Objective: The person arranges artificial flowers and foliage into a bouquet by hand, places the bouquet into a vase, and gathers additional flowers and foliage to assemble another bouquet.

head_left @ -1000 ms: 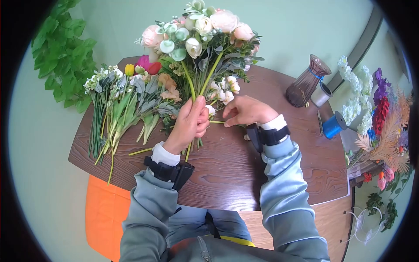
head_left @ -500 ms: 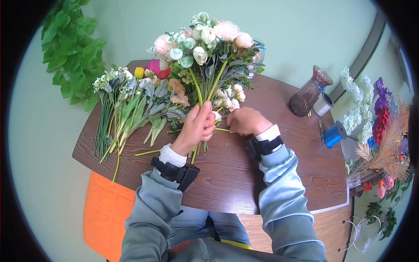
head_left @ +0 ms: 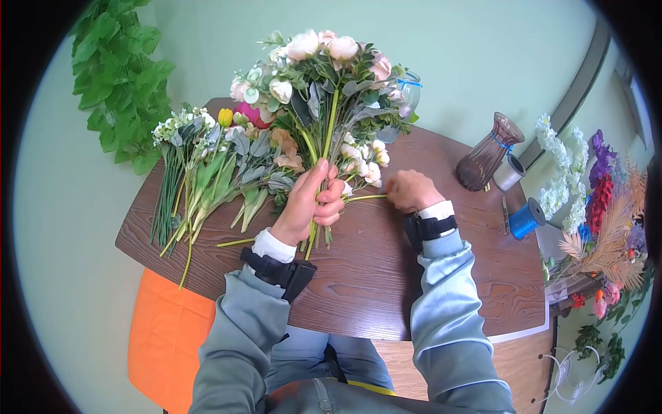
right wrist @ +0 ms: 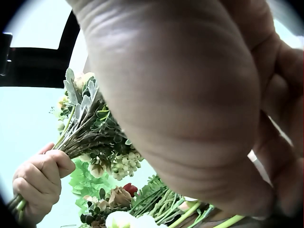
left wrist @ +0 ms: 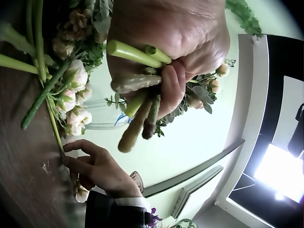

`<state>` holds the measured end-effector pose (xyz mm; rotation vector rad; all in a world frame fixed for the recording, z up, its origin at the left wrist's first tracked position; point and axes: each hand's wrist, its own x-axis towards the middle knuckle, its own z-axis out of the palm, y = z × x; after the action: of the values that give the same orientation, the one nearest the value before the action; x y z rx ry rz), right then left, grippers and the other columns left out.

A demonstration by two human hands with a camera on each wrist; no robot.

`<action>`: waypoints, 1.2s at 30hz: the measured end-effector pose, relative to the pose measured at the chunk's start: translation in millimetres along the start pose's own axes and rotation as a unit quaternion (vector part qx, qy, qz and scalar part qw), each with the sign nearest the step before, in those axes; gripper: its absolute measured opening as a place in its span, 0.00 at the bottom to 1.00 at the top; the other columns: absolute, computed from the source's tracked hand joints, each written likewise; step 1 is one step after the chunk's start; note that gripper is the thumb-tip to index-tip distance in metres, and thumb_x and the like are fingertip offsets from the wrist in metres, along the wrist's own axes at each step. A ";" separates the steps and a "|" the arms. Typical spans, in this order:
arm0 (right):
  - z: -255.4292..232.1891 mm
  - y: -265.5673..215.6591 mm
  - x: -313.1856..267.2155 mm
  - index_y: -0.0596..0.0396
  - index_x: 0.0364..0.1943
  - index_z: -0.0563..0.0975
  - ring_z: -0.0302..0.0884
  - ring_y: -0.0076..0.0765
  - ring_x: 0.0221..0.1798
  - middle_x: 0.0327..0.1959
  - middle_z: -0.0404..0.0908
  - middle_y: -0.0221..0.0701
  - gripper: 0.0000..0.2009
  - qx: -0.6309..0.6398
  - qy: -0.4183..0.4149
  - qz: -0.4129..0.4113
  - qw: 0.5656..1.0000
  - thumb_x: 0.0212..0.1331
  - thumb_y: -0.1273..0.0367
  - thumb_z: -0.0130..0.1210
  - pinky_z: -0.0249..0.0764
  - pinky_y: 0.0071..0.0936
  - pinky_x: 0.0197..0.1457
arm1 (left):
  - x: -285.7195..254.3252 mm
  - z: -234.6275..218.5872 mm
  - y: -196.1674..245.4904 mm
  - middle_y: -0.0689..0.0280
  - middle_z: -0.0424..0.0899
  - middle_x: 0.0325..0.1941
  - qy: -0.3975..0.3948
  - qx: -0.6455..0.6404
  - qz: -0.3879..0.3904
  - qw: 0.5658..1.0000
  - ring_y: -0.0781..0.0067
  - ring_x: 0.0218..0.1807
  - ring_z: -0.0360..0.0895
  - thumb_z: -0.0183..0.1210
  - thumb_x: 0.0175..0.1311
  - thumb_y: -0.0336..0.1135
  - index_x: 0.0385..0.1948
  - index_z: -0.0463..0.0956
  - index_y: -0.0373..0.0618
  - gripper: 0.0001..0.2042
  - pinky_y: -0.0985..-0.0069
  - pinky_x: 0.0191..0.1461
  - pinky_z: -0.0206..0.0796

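My left hand [head_left: 309,205] grips the gathered stems of a bouquet [head_left: 331,90] with pale pink and white blooms, held upright over the table. In the left wrist view the cut ends of several stems [left wrist: 137,83] stick out below the curled fingers. The right hand [head_left: 412,191] pinches the end of a thin green stem [head_left: 367,197] between thumb and forefinger, low over the tabletop; the left wrist view shows this pinch too. White blossoms [head_left: 369,160] lie just behind that stem, to the right of the left hand.
Loose flowers and greenery [head_left: 214,172] cover the left part of the table [head_left: 358,290]. At the right stand a dark ribbed vase [head_left: 483,155], a silver spool [head_left: 509,172] and a blue ribbon spool [head_left: 527,219]. A clear vase [head_left: 409,93] is behind the bouquet.
The bouquet has turned and tipped a little in the left hand. My right hand has closed on the stem's end and moved slightly right, with the white blossoms shifted right.
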<state>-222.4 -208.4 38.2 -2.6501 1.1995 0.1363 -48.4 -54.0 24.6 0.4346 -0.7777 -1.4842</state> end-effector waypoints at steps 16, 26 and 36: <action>-3.3 21.5 9.5 0.49 0.30 0.80 0.79 0.43 0.34 0.26 0.81 0.32 0.11 0.081 0.301 0.053 0.949 0.50 0.58 0.55 0.73 0.36 0.40 | 1.4 -5.7 -0.2 0.77 0.51 0.17 0.001 -0.006 0.028 1.000 0.90 0.11 0.44 0.36 0.69 0.50 0.31 0.61 0.53 0.13 0.88 0.12 0.35; -25.0 8.8 8.9 0.61 0.49 0.70 0.70 0.17 0.22 0.31 0.79 0.27 0.18 0.674 0.423 -0.035 0.604 0.54 0.70 0.56 0.64 0.14 0.22 | 1.6 -3.8 -1.6 0.78 0.51 0.17 0.010 -0.031 0.013 0.999 0.90 0.12 0.44 0.37 0.69 0.50 0.31 0.61 0.53 0.13 0.88 0.12 0.34; -40.4 -52.1 -22.7 0.58 0.44 0.73 0.65 0.12 0.21 0.30 0.76 0.24 0.13 0.853 0.186 -0.124 0.471 0.54 0.72 0.56 0.60 0.11 0.20 | 1.7 -2.8 -4.4 0.78 0.51 0.16 0.011 -0.002 0.033 0.999 0.90 0.12 0.44 0.37 0.69 0.50 0.31 0.61 0.53 0.13 0.89 0.12 0.35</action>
<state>-198.7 -168.4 90.2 -0.8458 0.3098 -1.1113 -49.8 -56.5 20.0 0.4167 -0.7649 -1.4178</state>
